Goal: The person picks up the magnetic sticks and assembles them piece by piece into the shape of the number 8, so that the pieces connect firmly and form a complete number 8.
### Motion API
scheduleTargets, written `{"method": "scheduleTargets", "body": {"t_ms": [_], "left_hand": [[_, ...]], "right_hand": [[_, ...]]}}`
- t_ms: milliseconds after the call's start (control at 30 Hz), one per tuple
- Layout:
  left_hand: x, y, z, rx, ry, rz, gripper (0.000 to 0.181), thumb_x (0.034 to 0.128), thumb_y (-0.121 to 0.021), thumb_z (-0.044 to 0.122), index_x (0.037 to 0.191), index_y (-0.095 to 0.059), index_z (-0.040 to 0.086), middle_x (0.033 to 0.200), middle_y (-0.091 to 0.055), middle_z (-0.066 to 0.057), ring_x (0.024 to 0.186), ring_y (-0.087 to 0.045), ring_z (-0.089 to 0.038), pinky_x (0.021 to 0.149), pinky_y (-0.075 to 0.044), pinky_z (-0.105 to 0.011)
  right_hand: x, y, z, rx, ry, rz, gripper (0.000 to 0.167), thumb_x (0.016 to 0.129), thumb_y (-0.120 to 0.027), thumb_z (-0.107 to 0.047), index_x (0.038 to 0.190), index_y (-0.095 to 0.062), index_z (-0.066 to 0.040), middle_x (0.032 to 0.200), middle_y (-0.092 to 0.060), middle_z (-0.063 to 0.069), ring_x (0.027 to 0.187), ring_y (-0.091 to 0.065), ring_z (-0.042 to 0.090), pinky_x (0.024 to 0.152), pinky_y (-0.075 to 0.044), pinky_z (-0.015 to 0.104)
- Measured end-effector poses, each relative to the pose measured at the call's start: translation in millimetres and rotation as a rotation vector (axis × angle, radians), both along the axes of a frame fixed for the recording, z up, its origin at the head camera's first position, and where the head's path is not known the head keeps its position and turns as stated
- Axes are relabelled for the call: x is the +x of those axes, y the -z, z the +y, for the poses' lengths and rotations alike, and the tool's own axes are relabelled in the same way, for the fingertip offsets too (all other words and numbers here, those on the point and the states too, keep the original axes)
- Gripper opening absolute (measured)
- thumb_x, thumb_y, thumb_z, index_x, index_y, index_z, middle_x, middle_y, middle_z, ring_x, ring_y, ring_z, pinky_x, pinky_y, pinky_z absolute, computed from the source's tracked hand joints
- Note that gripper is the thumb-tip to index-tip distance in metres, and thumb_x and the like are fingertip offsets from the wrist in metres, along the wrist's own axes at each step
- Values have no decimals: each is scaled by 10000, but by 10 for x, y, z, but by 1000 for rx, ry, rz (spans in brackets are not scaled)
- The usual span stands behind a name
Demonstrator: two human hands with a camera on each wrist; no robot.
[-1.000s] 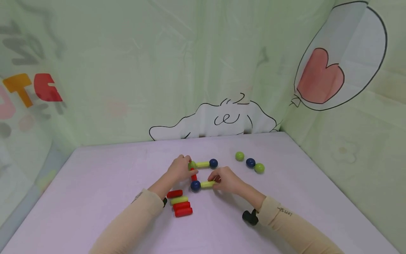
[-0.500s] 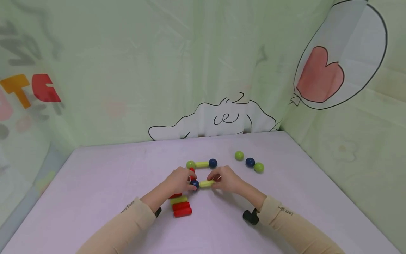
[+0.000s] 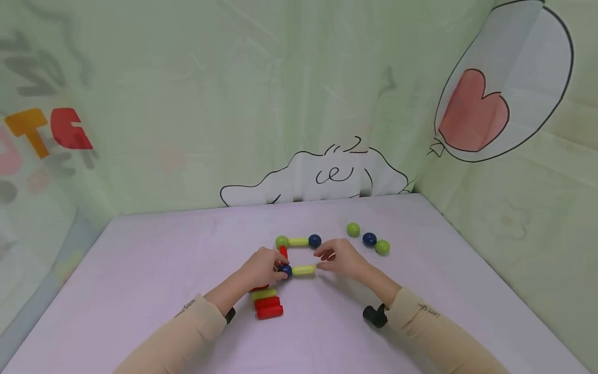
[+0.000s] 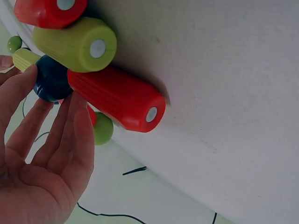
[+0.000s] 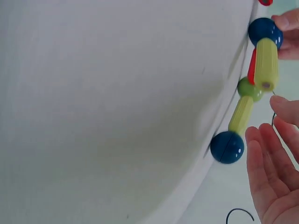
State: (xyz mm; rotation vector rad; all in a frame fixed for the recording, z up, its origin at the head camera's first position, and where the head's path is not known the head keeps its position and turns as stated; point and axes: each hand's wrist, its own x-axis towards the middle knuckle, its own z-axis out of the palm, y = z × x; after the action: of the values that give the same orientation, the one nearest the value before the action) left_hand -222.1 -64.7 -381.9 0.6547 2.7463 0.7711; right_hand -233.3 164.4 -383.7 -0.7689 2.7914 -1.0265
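Head view: on my remote feed, a person's left hand (image 3: 262,266) pinches a dark blue ball (image 3: 285,270) over a pale lilac surface (image 3: 163,270); that ball is my landmark. A yellow rod (image 3: 303,270) sticks out to its right. The right hand (image 3: 344,258) hangs just beyond the rod's tip, fingers parted and holding nothing. Behind the landmark, a red rod (image 3: 283,254) leads to a light green ball (image 3: 282,241), from which a second yellow rod (image 3: 298,242) runs right to another blue ball (image 3: 315,241). In front of the landmark and slightly left lies a row of loose rods (image 3: 269,312), red and yellow. Well to its right and farther back sit three loose balls (image 3: 369,239), green, blue and green. Pale green sheeting (image 3: 187,93) walls the room; behind the landmark it shows a white cartoon figure (image 3: 280,191), high to the right a balloon (image 3: 523,67) with a red heart, and far left an orange T (image 3: 29,130).

Left wrist view: I see thumb and fingers closed on the landmark, with loose rods beside it showing pale round spots on their ends.

Right wrist view: bare surface fills most of my picture; the right fingers are spread, apart from the landmark's yellow rod.
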Motion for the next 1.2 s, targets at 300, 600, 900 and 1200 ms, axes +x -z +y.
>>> {"method": "scheduleTargets", "body": {"t_ms": [300,600,900,1200], "left_hand": [[1,32,-26,4,6,26,296,807,-703,168,1087,-678,78,942,-654,-64,800,-552,-149,726,-492,-261],[7,58,-37,16,-8,12,300,809,-701,177,1095,-678,90,931,-655,-56,767,-530,-137,668,-470,-217],[25,54,-33,32,-18,4,297,808,-702,164,1092,-678,84,931,-657,-61,760,-535,-136,661,-473,-209],[23,59,-45,44,-11,13,302,805,-704,156,1095,-676,76,923,-658,-68,748,-534,-138,625,-461,-197]], "right_hand": [[-156,-61,181,49,169,81,217,769,-713,-45,972,-668,15,961,-651,125,881,-599,248,764,-505,351],[-446,-73,433,111,324,140,249,784,-680,-6,1024,-648,53,1066,-608,209,1025,-534,354,890,-423,451],[-665,-14,624,235,329,146,275,775,-665,-5,1030,-631,90,1070,-600,249,1027,-531,382,897,-405,474],[-741,-9,604,278,290,104,219,773,-682,9,978,-652,81,1001,-630,216,958,-567,336,814,-458,424]]}}
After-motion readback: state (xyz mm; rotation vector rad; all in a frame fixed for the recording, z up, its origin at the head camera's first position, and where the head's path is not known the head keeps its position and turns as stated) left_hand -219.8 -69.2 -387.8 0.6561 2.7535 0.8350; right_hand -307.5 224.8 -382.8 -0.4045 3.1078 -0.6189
